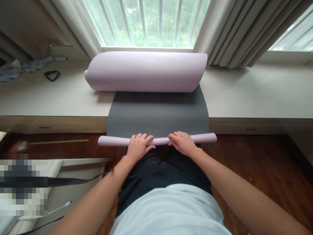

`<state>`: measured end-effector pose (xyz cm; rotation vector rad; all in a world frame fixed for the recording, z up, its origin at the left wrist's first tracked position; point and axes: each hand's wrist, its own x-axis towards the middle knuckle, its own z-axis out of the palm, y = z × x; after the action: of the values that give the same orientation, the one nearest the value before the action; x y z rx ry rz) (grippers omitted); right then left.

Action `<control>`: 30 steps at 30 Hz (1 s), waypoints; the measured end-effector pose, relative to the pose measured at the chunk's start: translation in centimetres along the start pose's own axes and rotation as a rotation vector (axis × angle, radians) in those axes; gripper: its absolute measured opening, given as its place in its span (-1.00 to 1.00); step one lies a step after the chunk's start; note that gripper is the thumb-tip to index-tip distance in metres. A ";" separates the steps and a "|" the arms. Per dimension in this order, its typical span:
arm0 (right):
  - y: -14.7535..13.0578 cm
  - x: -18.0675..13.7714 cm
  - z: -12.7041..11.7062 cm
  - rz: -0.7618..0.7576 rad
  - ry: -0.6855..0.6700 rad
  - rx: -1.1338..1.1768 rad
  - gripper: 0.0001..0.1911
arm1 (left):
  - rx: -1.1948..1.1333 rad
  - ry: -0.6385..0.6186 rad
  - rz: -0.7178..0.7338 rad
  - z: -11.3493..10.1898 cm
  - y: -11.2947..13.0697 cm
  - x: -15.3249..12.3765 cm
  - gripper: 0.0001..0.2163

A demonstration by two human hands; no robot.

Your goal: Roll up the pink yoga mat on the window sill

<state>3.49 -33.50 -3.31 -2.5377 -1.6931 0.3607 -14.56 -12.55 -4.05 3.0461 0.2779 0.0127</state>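
Note:
A yoga mat, lilac outside and grey inside (157, 112), lies across a pale window ledge (256, 94) and hangs over its front edge. Its far end is a thick lilac roll (146, 71) under the window. Its near end is curled into a thin lilac roll (156, 140). My left hand (139, 147) and my right hand (182, 143) rest side by side on this thin roll, fingers curled over its top, pressing it near the middle.
Curtains (234, 29) hang at both sides of the barred window (146, 23). A black loop (52, 75) and crumpled cloth (24, 67) lie at the ledge's far left. Dark wooden floor (264, 169) spreads below. A white unit with dark straps (73, 179) stands at lower left.

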 end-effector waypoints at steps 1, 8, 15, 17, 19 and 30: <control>0.2 0.2 -0.1 0.002 -0.008 0.018 -0.73 | 0.007 0.003 0.010 0.0 0.0 0.1 -0.60; 0.6 0.7 -0.5 0.019 -0.033 0.080 -0.75 | -0.006 0.036 0.012 0.1 0.4 0.2 -0.67; 0.8 0.5 -0.2 0.021 -0.007 0.083 -0.72 | -0.034 0.074 -0.020 0.2 1.1 0.3 -0.75; 0.8 0.3 -0.1 0.014 0.007 0.076 -0.70 | -0.035 0.054 -0.016 0.2 1.1 0.5 -0.75; 0.7 0.2 0.0 0.006 0.024 0.065 -0.67 | -0.037 0.043 -0.012 0.2 1.0 0.7 -0.75; 0.4 -0.5 1.0 -0.038 0.112 -0.043 -0.53 | -0.047 -0.018 0.009 0.2 0.3 2.0 -0.75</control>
<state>3.46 -34.23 -4.27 -2.4995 -1.7243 0.1780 -12.53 -12.50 -4.18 2.9990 0.2594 -0.0076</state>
